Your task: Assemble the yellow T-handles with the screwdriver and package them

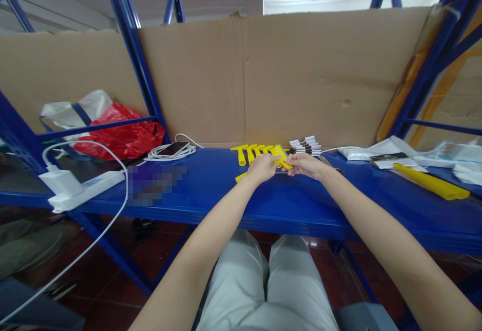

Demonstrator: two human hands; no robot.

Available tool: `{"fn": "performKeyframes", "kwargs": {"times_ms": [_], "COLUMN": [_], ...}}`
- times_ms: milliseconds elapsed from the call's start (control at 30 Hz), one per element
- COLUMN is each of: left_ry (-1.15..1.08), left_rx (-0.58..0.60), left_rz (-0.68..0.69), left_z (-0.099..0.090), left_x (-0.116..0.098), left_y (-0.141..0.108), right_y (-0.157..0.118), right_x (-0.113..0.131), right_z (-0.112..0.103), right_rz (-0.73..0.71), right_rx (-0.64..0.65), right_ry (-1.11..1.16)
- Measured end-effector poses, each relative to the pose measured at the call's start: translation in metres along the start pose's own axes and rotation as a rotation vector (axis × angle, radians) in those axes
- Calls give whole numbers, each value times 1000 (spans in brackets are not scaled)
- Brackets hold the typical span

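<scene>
Both hands meet over the blue shelf (211, 183), closed around one yellow plastic piece (281, 155) with a broad, light-edged head. My left hand (262, 169) grips it from the left, and my right hand (304, 164) pinches its right side. Its exact kind is too small to make out. Behind my left hand lies a row of several yellow T-shaped pieces (242, 156). Another yellow piece (240, 177) pokes out beside that hand. A stack of white pieces with dark ends (306, 145) sits just beyond my right hand. Something flat and dark-edged is partly hidden under the hands.
A cardboard wall (301, 80) closes off the back, between blue posts. On the left are a white power strip (90, 190), a coiled cable (156, 154) around a phone, and a red bag (124, 132). To the right lie a long yellow object (433, 183) and white packets (391, 147).
</scene>
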State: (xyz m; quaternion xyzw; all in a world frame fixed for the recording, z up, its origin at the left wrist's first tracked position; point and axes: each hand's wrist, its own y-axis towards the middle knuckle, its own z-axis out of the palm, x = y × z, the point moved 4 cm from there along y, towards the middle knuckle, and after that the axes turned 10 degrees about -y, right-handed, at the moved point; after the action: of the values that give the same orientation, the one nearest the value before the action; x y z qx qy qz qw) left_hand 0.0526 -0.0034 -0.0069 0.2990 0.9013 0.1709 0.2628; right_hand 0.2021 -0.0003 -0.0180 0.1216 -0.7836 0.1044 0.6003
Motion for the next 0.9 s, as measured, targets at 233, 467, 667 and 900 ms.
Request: {"fn": "performKeyframes", "kwargs": {"times_ms": [233,467,667,900], "left_ry": [12,0,11,43], "left_rx": [17,27,32,17], "left_rz": [-2,-17,-13,-45], "left_z": [1,0,1,0], "left_x": [-2,-3,-1,-3], "left_y": [0,0,1,-3], "right_y": [1,4,5,1], "right_x": [-3,-6,-7,0], "right_z": [0,-2,-3,3], "right_rz": [49,34,33,38], "right_rx": [-11,-11,-15,-81], "right_ry": [-9,9,13,-12]}}
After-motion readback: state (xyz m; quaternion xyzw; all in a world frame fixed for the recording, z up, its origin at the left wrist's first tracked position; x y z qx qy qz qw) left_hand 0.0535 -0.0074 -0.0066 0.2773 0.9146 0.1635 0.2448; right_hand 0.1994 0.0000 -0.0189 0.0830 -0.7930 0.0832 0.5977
